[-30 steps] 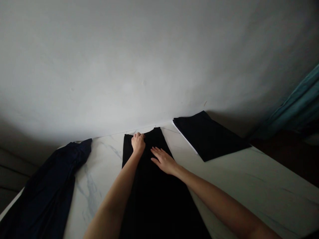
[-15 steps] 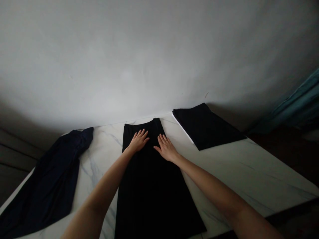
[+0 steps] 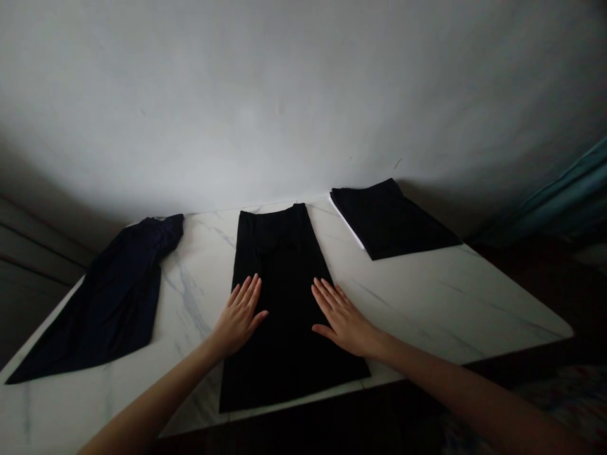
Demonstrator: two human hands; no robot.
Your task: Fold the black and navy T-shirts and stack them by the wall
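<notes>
A black garment [image 3: 289, 354], perhaps folded trousers or a skirt, lies flat and lengthwise on the table, narrower at the wall end and wider at the near edge. On its left edge rests my left hand [image 3: 241, 316], palm down with the fingers stretched out. My right hand [image 3: 342, 316] lies across the right edge, its fingers also extended and the thumb pointing inward. Neither hand grips the cloth. Which kind of garment it is cannot be made out in the dim light.
The white marble-patterned table [image 3: 403, 303] backs onto a grey wall [image 3: 265, 101]. A dark navy garment [image 3: 109, 297] is spread at the left. Folded black cloth with a white edge [image 3: 393, 221] sits at the back right. A teal curtain [image 3: 559, 189] hangs at far right.
Both hands have slid from near the garment's top end toward me and moved apart to its side edges. The camera view has tilted down, showing the table's front edge.
</notes>
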